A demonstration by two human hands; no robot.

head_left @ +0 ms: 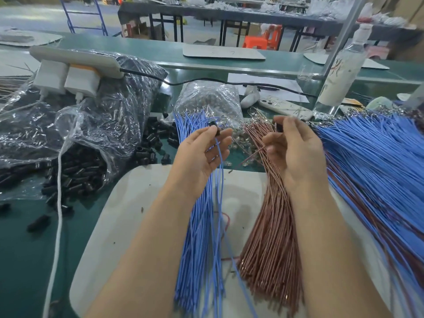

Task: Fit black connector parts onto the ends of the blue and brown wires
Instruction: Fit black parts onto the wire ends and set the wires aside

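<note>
My left hand (202, 154) pinches a small black connector (215, 129) between thumb and forefinger, with one blue wire (219, 161) hanging down from it. Under that hand lies a bundle of blue wires (197, 237). My right hand (293, 150) is raised over the bundle of brown wires (270, 237); its fingertips pinch a dark part (279, 127), and a thin brown wire (254, 153) runs down from its fingers. Both hands hover above the pale work mat (128, 214), a short gap apart.
Loose black connector parts (75, 175) spill from a clear plastic bag (96, 115) at the left. A bag of metal terminals (206, 97), a phone (284, 109) and a bottle (341, 72) stand behind. A large heap of blue and brown wires (376, 161) fills the right side. A white cable (58, 203) crosses the green table.
</note>
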